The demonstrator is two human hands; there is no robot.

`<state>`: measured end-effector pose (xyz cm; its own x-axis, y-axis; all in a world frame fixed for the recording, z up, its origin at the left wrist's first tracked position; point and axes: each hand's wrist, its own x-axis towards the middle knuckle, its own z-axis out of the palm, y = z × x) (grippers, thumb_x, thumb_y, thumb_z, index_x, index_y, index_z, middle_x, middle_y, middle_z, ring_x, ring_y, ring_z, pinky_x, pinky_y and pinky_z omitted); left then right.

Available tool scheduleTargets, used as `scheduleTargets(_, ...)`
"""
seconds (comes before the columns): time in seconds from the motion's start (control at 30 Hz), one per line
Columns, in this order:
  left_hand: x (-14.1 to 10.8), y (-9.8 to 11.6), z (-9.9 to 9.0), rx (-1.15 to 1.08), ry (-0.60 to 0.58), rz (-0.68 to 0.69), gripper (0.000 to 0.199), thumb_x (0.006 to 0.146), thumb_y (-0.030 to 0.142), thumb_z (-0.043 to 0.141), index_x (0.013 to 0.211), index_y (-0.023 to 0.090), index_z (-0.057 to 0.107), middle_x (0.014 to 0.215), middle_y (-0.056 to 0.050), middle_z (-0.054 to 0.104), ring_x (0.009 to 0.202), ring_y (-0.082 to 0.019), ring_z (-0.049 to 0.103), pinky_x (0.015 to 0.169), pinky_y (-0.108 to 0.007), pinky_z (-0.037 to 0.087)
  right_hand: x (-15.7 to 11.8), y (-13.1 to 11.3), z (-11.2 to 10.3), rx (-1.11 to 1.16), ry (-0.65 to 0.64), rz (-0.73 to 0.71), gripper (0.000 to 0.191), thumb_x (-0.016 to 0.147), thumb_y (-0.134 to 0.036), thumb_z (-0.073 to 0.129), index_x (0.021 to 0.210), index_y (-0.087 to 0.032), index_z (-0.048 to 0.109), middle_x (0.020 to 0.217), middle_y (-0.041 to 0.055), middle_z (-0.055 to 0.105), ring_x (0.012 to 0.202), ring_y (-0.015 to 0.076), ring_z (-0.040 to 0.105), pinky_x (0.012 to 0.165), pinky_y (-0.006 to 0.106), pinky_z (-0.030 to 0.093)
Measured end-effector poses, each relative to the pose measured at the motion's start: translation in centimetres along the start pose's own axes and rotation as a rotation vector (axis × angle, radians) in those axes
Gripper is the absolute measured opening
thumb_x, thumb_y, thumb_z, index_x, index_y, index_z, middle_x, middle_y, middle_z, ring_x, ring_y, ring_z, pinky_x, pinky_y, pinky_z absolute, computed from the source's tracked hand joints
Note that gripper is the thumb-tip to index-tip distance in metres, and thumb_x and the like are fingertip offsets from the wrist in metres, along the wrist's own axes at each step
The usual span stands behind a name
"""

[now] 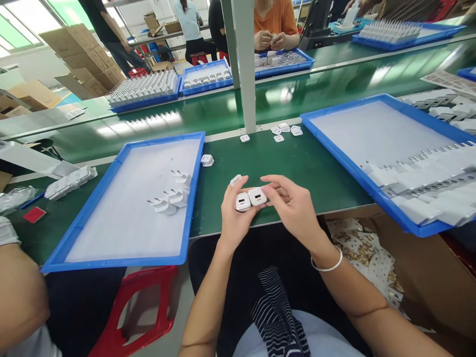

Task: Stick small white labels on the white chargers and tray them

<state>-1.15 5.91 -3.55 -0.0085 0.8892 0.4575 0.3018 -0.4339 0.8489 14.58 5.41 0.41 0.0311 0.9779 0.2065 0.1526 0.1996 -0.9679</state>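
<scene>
My left hand point(235, 218) holds two white charger bodies side by side, a left one point(243, 202) and a right one point(258, 196), their faces with a dark port turned up. A small white cover piece point(235, 180) is also held at the fingertips of that hand. My right hand point(293, 203) touches the right charger with its thumb, the index finger raised and apart from it. Small white square pieces lie on the green table point(260, 161) beyond my hands, with a little stack point(207, 160) by the left tray.
A blue-rimmed tray point(188, 218) with several white plugs stands left. Another tray point(344, 161) at the right holds rows of chargers. A white post point(243, 74) rises ahead. A co-worker's arm point(22, 297) is at the far left; a person in orange point(277, 25) sits across.
</scene>
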Motion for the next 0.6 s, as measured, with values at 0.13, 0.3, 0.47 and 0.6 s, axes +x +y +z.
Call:
scheduleTargets(0.13,-0.5,0.6,-1.2,-0.058,-0.044,-0.081,0.075,0.063,0.033,0.093,0.133,0.03,0.064,0.139,-0.011,0.063,0.11,-0.025,0.069,0.101,-0.043,0.056,2.1,0.7,-1.7,0.282,-0.182,0.17,0.032,0.086,-0.047,0.072,0.098,-0.017,0.072,0.078,0.0029,0.07,0.065,0.0141,0.069,0.058,0.025,0.059)
scheduleTargets(0.3,-1.2,1.7,-1.7,-0.147,-0.19,-0.061,0.081,0.063,0.035,0.093,0.137,0.03,0.061,0.142,-0.011,0.063,0.137,-0.031,0.056,0.116,-0.048,0.047,3.5,1.8,-1.0,0.315,-0.456,0.177,0.022,0.078,-0.035,0.08,0.092,-0.018,0.077,0.085,0.0029,0.074,0.076,0.0141,0.068,0.064,0.024,0.055)
scheduleTargets(0.47,-1.5,2.5,-1.4,-0.236,-0.258,-0.069,0.085,0.067,0.029,0.091,0.143,0.035,0.053,0.157,-0.013,0.046,0.105,-0.023,0.073,0.091,-0.038,0.063,2.9,1.5,0.3,0.24,-0.354,0.014,0.015,0.081,-0.027,0.073,0.069,-0.018,0.071,0.062,-0.0013,0.065,0.058,0.0118,0.057,0.057,0.026,0.046)
scheduleTargets(0.6,-1.9,2.8,-0.8,-0.13,-0.255,0.01,0.078,0.075,0.024,0.085,0.144,0.034,0.051,0.159,-0.015,0.043,0.1,-0.021,0.075,0.095,-0.039,0.061,2.2,0.6,-0.7,0.125,-0.253,-0.131,0.015,0.082,-0.021,0.07,0.067,-0.019,0.071,0.066,-0.0003,0.066,0.061,0.0124,0.055,0.058,0.027,0.043)
